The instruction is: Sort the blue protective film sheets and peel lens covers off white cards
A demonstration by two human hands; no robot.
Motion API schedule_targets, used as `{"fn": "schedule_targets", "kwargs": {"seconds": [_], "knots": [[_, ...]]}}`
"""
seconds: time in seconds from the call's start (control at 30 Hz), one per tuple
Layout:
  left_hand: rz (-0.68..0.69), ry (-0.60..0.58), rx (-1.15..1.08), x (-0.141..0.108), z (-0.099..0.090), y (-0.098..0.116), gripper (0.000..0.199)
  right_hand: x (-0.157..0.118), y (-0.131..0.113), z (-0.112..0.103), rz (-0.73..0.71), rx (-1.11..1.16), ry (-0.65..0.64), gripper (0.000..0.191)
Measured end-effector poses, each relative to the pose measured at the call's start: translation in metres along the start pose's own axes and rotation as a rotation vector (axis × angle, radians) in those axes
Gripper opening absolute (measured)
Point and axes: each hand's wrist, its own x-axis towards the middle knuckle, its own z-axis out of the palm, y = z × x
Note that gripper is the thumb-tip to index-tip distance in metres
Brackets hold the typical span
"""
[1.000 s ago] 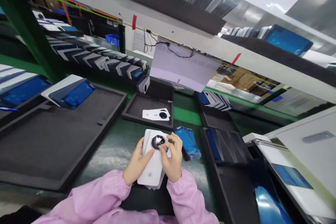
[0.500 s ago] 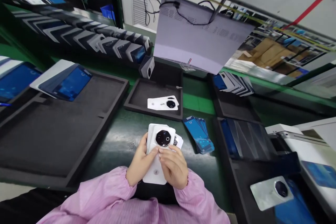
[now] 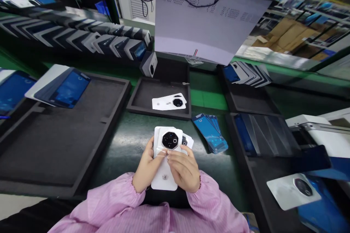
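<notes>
The left hand (image 3: 146,168), fingers (image 3: 150,144) partly hidden beneath, grasps a fanned stack of white, rectangular phone-back panels (image 3: 164,171); the right hand (image 3: 186,170) covers its middle, grip unclear.

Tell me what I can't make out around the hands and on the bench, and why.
All in the head view:
- Left-hand grip: some fingers hidden behind the white panels.
- How many white panels are held: the top one covers those below.
- Blue pieces: their markings are too small to read.
- Large lilac panel: top cut off by the upper edge.
- Thin blue object: cut off by the left edge.
</notes>
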Motion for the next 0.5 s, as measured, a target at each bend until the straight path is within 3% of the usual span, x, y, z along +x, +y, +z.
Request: {"fn": "schedule_targets", "kwargs": {"seconds": [0.5], "knots": [[-0.072,0.005,-0.068,0.0001,0.0011,-0.0019,0.053,0.0031,0.0016,-0.0008,0.054,-0.073,0.025,0.024]]}}
